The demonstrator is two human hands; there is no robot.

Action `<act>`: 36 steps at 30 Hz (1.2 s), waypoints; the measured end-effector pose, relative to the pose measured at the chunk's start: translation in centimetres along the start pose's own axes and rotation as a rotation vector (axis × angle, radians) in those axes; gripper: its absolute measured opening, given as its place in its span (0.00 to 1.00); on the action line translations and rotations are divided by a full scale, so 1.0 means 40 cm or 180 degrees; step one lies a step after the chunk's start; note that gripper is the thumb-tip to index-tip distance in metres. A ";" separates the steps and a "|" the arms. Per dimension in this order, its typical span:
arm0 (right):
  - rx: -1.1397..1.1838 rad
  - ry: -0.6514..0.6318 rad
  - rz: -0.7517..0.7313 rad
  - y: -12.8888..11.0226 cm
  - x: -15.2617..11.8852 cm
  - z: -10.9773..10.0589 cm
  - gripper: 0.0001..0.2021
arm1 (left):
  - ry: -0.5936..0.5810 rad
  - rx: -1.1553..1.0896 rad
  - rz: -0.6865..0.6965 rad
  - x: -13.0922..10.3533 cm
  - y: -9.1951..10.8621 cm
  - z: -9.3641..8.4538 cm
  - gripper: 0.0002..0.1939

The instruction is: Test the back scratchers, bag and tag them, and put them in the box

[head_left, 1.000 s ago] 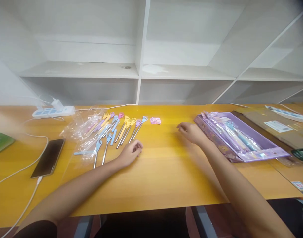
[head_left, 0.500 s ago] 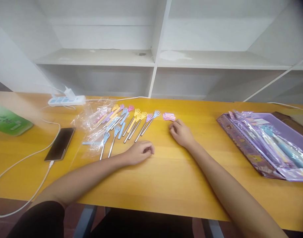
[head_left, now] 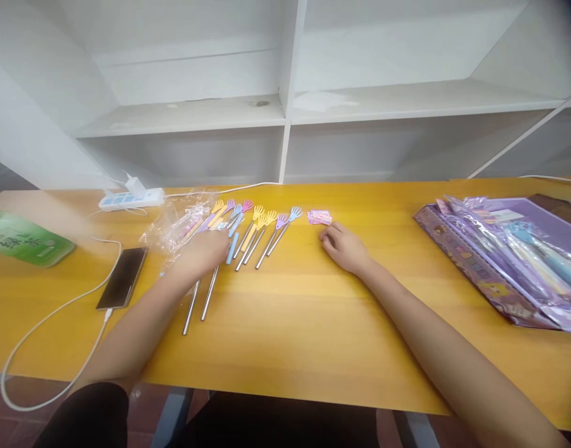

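Several back scratchers with hand-shaped heads in yellow, purple, pink and blue lie on the table, among them a blue-headed back scratcher (head_left: 294, 214) at the right end. Over the left part of this group reaches my left hand (head_left: 210, 246), covering the heads of two scratchers whose metal rods (head_left: 210, 295) stick out below it. Its fingers point down and away and are mostly hidden, so any grip cannot be made out. My right hand (head_left: 345, 249) rests on the table with fingers curled in, nothing seen in them. Small pink cards (head_left: 319, 216) lie just beyond its fingertips.
A clear plastic bag (head_left: 177, 221) lies by the scratchers. Further left are a phone (head_left: 122, 278) on a white cable, a green pack (head_left: 30, 239) and a power strip (head_left: 133, 198). At right stands a purple box (head_left: 490, 267) holding wrapped scratchers (head_left: 542, 249). White shelves (head_left: 182, 115) rise behind.
My left hand has moved left and forward from the bare table onto the back scratchers. My right hand stays beside the pink cards. The whole view has shifted slightly.
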State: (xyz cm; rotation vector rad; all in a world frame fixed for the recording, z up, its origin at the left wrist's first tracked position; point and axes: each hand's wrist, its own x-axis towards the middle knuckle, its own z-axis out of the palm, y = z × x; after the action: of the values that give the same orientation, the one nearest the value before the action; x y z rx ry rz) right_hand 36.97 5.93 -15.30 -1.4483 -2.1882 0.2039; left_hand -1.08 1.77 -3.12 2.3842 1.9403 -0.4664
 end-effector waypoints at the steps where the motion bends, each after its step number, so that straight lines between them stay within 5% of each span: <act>1: -0.0010 0.0000 -0.0008 0.001 0.000 0.000 0.09 | -0.0142 0.0087 -0.0100 0.003 -0.012 -0.001 0.13; 11: -0.0034 -0.0040 -0.0068 -0.003 0.002 -0.003 0.09 | -0.0385 0.0017 0.0113 -0.005 0.019 0.009 0.16; 16: 0.0070 0.0059 -0.0165 -0.009 -0.001 -0.010 0.09 | -0.0461 -0.0173 0.0197 -0.004 -0.009 0.009 0.17; 21: 0.0206 0.0913 -0.0560 -0.040 -0.027 -0.014 0.09 | -0.0564 -0.1847 0.0907 -0.019 -0.045 -0.029 0.13; 24: 0.0290 0.1183 -0.1237 -0.089 -0.058 -0.004 0.08 | -0.0765 -0.3532 0.1430 -0.045 0.001 -0.045 0.15; 28: 0.0096 0.1231 -0.2633 -0.186 -0.101 0.010 0.11 | -0.0759 -0.5140 0.1360 -0.080 0.130 -0.014 0.17; 32: 0.0004 0.1077 -0.3446 -0.272 -0.120 0.003 0.18 | -0.0895 -0.5870 0.1051 -0.092 0.229 0.051 0.15; 36: -0.0423 0.1090 -0.3771 -0.297 -0.113 -0.017 0.12 | -0.1069 -0.6000 0.0933 -0.091 0.241 0.067 0.13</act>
State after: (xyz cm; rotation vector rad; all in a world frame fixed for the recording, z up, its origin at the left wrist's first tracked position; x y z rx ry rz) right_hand 28.97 -3.23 -11.58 -0.0376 -2.3774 -0.5576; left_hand 6.99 -4.40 -6.34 1.0512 0.8272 0.6773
